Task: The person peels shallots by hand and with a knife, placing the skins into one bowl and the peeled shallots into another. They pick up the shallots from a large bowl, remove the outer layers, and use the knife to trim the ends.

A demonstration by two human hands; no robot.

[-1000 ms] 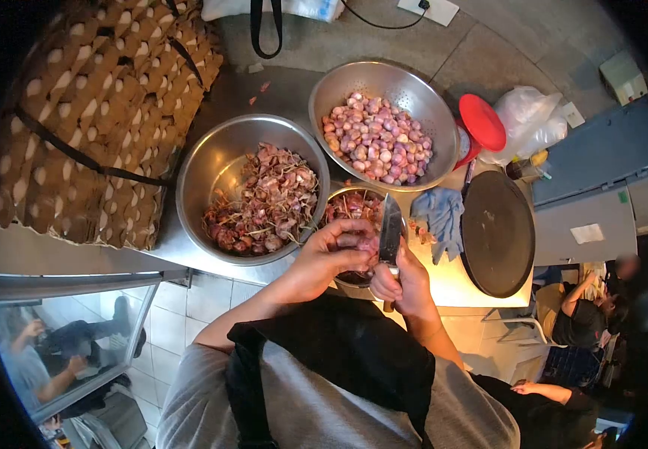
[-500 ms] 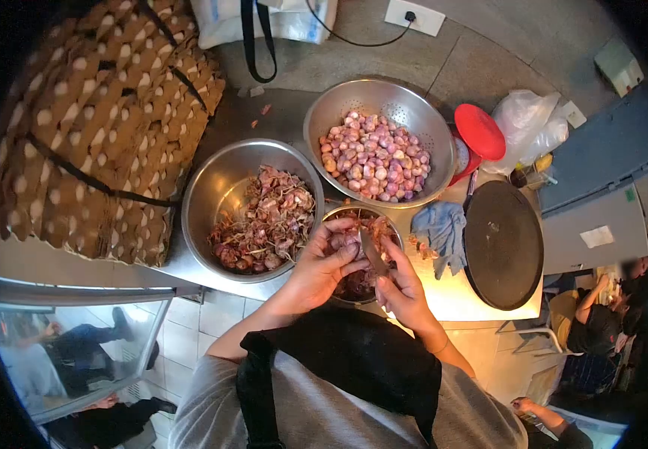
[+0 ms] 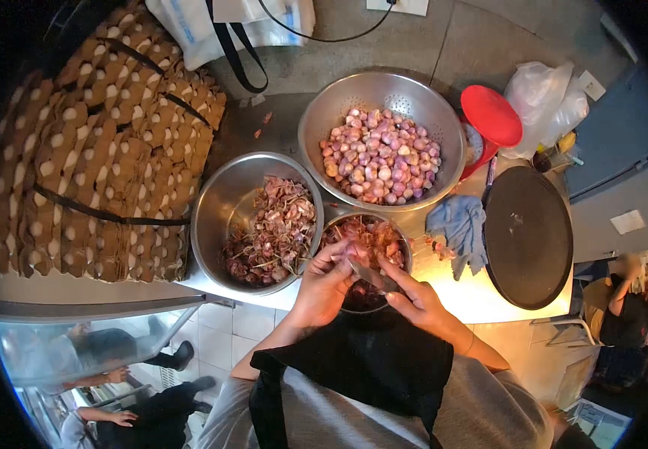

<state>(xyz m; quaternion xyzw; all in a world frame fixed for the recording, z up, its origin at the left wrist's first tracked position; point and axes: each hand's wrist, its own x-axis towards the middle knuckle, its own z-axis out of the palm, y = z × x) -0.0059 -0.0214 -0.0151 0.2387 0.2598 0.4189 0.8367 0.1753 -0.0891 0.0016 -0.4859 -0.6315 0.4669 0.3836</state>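
Over a small metal bowl of reddish skins (image 3: 375,230), my left hand (image 3: 322,293) pinches a shallot (image 3: 349,250), partly covered by the fingers. My right hand (image 3: 423,308) grips a knife (image 3: 373,277), its blade slanting up-left against or close beside the shallot; the handle is mostly hidden. To the left stands a steel basin (image 3: 206,238) holding unpeeled shallots and dry skins (image 3: 275,224). Behind the small bowl is a steel colander (image 3: 310,161) with many peeled shallots (image 3: 384,153).
Stacked egg trays (image 3: 99,165) rise at the left. On the right are a blue cloth (image 3: 457,228), a round dark tray (image 3: 527,239), a red scale (image 3: 491,116) and plastic bags (image 3: 539,97). Other people (image 3: 141,415) are at the lower left and far right.
The knife has tipped from steep to flatter, its blade now lower across the shallot. My hands stay over the small bowl. The whole view has shifted slightly.
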